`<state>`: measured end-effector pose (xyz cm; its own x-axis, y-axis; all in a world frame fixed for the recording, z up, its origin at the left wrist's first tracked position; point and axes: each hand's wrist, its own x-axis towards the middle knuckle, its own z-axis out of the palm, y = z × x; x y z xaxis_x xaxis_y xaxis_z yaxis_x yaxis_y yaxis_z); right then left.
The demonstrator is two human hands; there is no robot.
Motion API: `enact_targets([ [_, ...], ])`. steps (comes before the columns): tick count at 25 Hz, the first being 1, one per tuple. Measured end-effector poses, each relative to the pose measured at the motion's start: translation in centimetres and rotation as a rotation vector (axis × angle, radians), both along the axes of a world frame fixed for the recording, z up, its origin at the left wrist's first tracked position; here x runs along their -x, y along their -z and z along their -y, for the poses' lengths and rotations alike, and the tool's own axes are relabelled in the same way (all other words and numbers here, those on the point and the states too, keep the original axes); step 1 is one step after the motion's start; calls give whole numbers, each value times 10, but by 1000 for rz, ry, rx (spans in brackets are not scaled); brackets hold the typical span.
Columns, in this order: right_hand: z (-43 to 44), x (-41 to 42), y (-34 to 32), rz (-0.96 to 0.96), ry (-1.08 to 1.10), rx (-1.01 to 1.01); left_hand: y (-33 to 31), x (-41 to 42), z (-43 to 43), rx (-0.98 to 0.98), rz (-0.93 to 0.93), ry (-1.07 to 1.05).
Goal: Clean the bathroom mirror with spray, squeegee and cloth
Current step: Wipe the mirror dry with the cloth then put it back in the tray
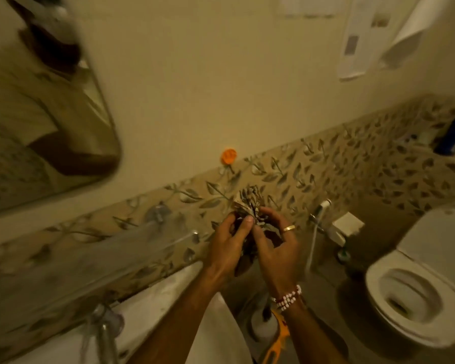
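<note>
One white basin (153, 298) sits nearest us, its tap (107, 334) at lower left; a toilet (415, 292) stands to the right. Both our hands meet above the basin edge: left hand (227, 248) and right hand (275, 245) are pinched together on a patterned cloth (248, 206). Beyond, leaf-print tiles (352, 164), then the mirror (37, 122) upper left.

Both hands, left hand (230, 243) and right hand (275, 245), bunch a patterned cloth (247, 206) together right of the mirror (45, 122), above the sink (168, 290).
</note>
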<state>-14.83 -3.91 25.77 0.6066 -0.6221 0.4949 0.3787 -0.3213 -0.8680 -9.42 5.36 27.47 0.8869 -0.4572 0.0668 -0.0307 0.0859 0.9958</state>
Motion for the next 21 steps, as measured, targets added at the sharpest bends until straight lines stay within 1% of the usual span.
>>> enact_targets([
  [2,-27,-7,-29,75,-1,48,-34,2,-25,36,78,1],
  [5,-72,-19,-72,162,-6,133,-74,4,-71,90,179,-51],
  [7,-101,-24,-100,210,-58,250,-99,2,-102,121,254,-87],
  [9,-130,-29,-125,192,-165,328,-128,1,-135,117,314,-101],
  [11,-155,-35,-149,178,-235,362,-156,-1,-165,110,359,-101],
  [13,-179,-45,-175,239,-208,376,-182,-6,-192,73,411,-96],
  [17,-214,-71,-230,423,-194,316,-234,-10,-237,-17,582,-116],
  [19,-221,-86,-260,468,-221,291,-258,-14,-256,-87,712,-203],
  [21,-225,-101,-294,523,-228,278,-276,-23,-276,-182,856,-348],
])
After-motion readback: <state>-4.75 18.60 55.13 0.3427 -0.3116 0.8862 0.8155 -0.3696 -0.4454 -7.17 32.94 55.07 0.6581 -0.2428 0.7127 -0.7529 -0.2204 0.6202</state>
